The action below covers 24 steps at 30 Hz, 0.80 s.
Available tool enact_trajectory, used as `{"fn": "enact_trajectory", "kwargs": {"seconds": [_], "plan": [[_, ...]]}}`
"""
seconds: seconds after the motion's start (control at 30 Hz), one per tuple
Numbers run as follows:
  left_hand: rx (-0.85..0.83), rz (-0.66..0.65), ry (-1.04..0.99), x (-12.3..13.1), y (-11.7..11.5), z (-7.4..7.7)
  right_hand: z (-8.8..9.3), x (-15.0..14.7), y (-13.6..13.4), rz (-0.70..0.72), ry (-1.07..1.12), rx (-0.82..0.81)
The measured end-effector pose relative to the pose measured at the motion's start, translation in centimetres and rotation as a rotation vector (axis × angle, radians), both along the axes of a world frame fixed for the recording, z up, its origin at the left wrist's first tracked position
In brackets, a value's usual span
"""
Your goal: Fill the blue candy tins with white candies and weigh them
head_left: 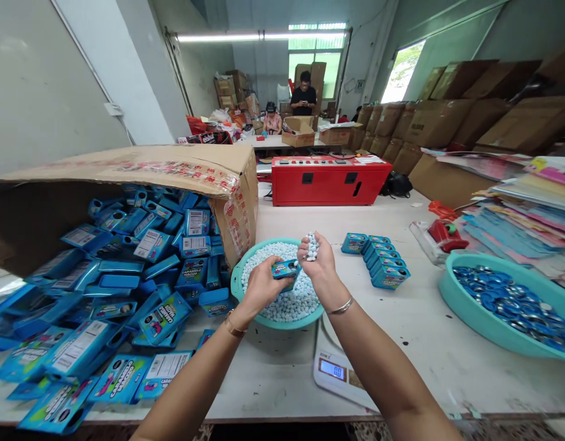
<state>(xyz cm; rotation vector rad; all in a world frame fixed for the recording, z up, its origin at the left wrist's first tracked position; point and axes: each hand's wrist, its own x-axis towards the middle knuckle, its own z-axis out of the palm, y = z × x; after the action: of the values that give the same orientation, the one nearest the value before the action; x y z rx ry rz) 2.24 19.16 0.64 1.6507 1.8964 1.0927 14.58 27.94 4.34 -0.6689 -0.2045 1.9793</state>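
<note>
Tin point(286, 269), small, blue (candies point(312, 245) pale, round)

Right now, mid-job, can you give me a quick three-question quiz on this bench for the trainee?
1. True or false: the left hand holds a small blue tin over the teal bowl.
2. The right hand grips: A) a lid, B) white candies, C) nothing?
3. On which side of that bowl does the row of tins stand?
Key: 1 true; 2 B; 3 its right.
</note>
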Motion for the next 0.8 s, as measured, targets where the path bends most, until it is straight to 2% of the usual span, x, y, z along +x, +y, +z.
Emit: {"fn": "enact_trajectory", "kwargs": {"seconds": [0.13, 0.27, 0.4, 0.5, 0.63, 0.8], "plan": [[0.055, -0.097, -0.176, 1.7, 0.1, -0.6, 0.8, 4.3, 0.1, 0.03, 0.153, -0.02], [0.073, -0.216, -0.22, 5.0, 0.0, -0.5, 1.1, 9.5, -0.5, -0.022, 0.152, 0.004], [0.083, -0.444, -0.173, 8.8, 0.1, -0.7, 0.0, 14.3, -1.2, -0.109, 0.021, 0.076], [0.057, -0.576, -0.002, 11.3, 0.4, -2.0, -1.6, 16.8, -2.1, -0.174, -0.13, 0.147], [0.034, -0.612, 0.293, 13.3, 0.9, -4.3, -3.3, 17.5, -2.9, -0.183, -0.261, 0.171], [-0.015, -0.598, 0.463, 14.5, 1.2, -5.7, -3.1, 13.8, -1.7, -0.082, -0.307, 0.215]]}}
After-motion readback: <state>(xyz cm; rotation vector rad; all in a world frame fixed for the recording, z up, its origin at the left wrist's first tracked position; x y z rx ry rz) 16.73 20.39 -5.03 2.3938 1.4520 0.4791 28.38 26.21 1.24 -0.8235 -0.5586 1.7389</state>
